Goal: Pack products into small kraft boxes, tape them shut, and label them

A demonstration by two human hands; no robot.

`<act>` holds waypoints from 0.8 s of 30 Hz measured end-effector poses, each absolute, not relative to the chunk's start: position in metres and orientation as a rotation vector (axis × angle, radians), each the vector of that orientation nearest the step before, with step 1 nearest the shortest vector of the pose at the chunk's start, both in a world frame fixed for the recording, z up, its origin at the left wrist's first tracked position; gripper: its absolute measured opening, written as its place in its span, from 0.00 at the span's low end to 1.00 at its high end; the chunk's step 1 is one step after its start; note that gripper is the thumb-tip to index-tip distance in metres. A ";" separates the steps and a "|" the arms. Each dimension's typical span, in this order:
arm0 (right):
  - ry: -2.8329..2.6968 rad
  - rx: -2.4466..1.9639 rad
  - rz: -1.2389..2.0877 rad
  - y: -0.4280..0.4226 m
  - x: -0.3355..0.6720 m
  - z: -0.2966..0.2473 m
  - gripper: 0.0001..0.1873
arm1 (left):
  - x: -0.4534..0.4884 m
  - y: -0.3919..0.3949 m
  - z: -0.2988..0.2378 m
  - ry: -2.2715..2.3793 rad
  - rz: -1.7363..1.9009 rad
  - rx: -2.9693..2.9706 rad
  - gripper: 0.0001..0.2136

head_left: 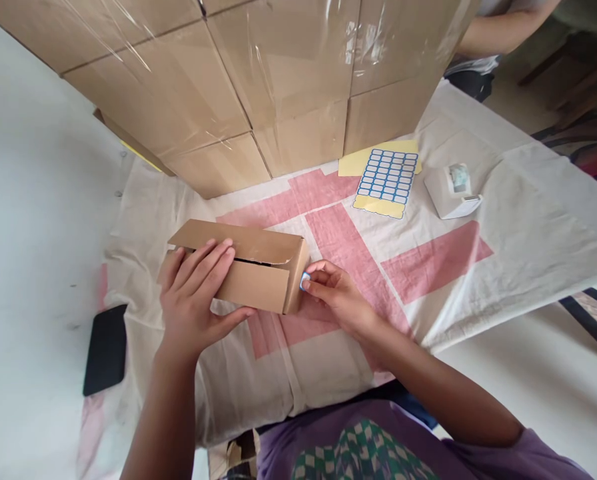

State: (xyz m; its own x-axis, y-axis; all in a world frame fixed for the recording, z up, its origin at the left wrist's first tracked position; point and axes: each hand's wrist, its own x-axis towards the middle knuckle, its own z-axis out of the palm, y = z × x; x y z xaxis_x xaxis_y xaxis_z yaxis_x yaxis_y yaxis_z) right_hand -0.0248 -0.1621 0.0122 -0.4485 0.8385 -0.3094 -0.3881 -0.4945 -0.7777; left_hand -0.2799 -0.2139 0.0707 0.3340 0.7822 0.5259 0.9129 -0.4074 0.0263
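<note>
A small brown cardboard box [258, 288] lies on the cloth in front of me, its long top flaps nearly together with a dark gap between them. My left hand [196, 283] rests flat across the left part of the box top, fingers stretched out and thumb along the near edge. At the box's right end, my right hand [336, 290] pinches a small blue-edged sticker label [305, 281] between thumb and finger. The label is right against that end face; whether it is stuck there I cannot tell. A sheet of similar labels [387, 180] lies farther back.
Large stacked cartons [298, 73] wrapped in clear film stand along the back. Right of the label sheet sits a white tape dispenser [451, 190]. A black phone-like slab [105, 350] lies at left, near the wall. Another person's arm [503, 33] shows at upper right.
</note>
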 end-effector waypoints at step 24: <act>-0.792 -0.840 1.989 -0.162 -0.027 0.007 0.25 | -0.278 -0.217 0.071 -1.571 -0.619 -2.322 0.42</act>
